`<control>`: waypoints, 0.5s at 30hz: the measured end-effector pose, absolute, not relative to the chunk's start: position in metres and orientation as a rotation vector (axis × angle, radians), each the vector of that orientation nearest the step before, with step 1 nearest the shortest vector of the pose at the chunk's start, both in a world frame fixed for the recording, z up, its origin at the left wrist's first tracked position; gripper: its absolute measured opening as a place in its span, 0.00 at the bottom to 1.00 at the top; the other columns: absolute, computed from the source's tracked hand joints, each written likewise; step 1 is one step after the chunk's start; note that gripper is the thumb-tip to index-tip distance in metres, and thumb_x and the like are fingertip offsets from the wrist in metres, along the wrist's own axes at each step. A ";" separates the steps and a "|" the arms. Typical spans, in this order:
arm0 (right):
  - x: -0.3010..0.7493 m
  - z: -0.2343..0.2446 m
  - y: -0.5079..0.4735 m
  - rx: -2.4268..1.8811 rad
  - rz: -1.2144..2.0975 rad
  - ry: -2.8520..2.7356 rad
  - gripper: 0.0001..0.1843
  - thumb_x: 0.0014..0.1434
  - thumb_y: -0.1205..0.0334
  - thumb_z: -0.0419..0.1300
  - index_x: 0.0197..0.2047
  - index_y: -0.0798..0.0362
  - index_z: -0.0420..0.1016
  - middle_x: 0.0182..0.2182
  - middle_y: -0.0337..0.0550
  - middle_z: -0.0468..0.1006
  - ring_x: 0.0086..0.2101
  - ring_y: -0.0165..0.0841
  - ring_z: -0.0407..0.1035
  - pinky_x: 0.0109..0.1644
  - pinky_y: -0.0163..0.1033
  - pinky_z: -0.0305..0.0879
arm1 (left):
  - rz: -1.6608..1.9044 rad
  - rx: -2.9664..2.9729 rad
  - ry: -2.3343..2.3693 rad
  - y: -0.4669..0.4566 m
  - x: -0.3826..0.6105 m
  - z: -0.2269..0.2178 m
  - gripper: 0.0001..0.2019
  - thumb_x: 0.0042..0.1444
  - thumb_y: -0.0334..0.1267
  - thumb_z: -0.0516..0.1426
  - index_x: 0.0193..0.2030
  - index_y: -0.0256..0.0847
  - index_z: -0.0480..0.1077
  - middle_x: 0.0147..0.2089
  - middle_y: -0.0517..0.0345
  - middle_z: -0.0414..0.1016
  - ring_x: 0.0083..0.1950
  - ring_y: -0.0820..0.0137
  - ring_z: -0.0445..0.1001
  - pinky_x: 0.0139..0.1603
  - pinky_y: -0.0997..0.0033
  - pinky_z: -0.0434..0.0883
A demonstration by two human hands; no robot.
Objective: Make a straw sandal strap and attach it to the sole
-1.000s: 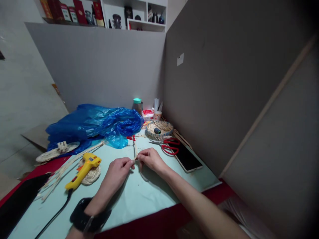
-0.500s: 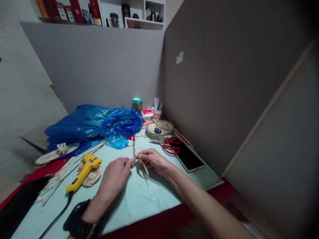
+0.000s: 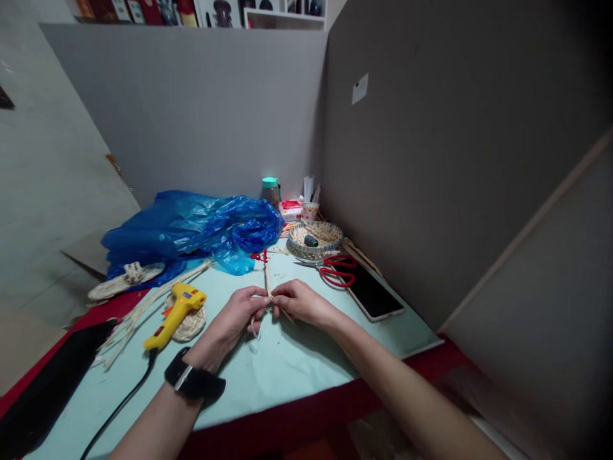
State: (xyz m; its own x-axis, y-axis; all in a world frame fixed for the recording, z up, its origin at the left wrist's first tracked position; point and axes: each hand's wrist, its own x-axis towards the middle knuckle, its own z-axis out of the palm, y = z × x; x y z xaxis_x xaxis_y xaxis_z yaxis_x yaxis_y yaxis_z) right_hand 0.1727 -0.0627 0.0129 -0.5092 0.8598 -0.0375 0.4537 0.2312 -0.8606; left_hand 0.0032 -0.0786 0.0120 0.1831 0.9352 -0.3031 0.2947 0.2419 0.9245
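A pale straw braid (image 3: 267,276) runs from a red tie (image 3: 261,256) at its far end toward me. My left hand (image 3: 246,310) pinches the near end of the braid, with a loose strand hanging below its fingers. Right beside it, the fingertips of my right hand (image 3: 299,301) are closed on the same spot, a strand end poking out under them. The fingers partly hide the crossing of the strands. Red-handled scissors (image 3: 338,271) lie beyond my right hand, partly over a phone (image 3: 376,295).
A yellow glue gun (image 3: 173,315) lies at left on a coiled straw disc (image 3: 190,324), beside loose straw strands (image 3: 125,329). Behind are a blue plastic bag (image 3: 191,223), a woven basket (image 3: 297,245) with a thread spool (image 3: 311,241), and a jar (image 3: 270,191). Grey panels wall the table's back and right.
My left hand has turned and now pinches the strands from the left, where its finger was stretched toward them. The strand loop below has shifted left. The view has tilted slightly.
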 end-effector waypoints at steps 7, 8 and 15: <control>0.174 0.023 -0.077 -1.336 0.761 -2.306 0.12 0.68 0.56 0.58 0.42 0.57 0.75 0.38 0.42 0.79 0.37 0.33 0.75 0.44 0.44 0.73 | 0.712 1.275 1.471 -0.078 0.012 0.004 0.16 0.63 0.43 0.57 0.54 0.38 0.70 0.51 0.51 0.75 0.45 0.64 0.77 0.44 0.57 0.76; 0.174 0.024 -0.079 -1.360 0.707 -2.325 0.12 0.68 0.56 0.58 0.42 0.57 0.75 0.37 0.41 0.79 0.36 0.32 0.75 0.44 0.44 0.73 | 0.713 1.281 1.486 -0.077 0.013 0.004 0.16 0.63 0.43 0.58 0.54 0.38 0.70 0.52 0.51 0.75 0.46 0.64 0.77 0.45 0.57 0.76; 0.170 0.021 -0.090 -1.538 0.292 -2.351 0.11 0.68 0.57 0.58 0.45 0.57 0.75 0.40 0.43 0.78 0.40 0.35 0.75 0.46 0.47 0.73 | 0.718 1.314 1.524 -0.074 0.015 -0.001 0.16 0.63 0.43 0.58 0.54 0.38 0.70 0.53 0.50 0.74 0.48 0.63 0.76 0.46 0.56 0.76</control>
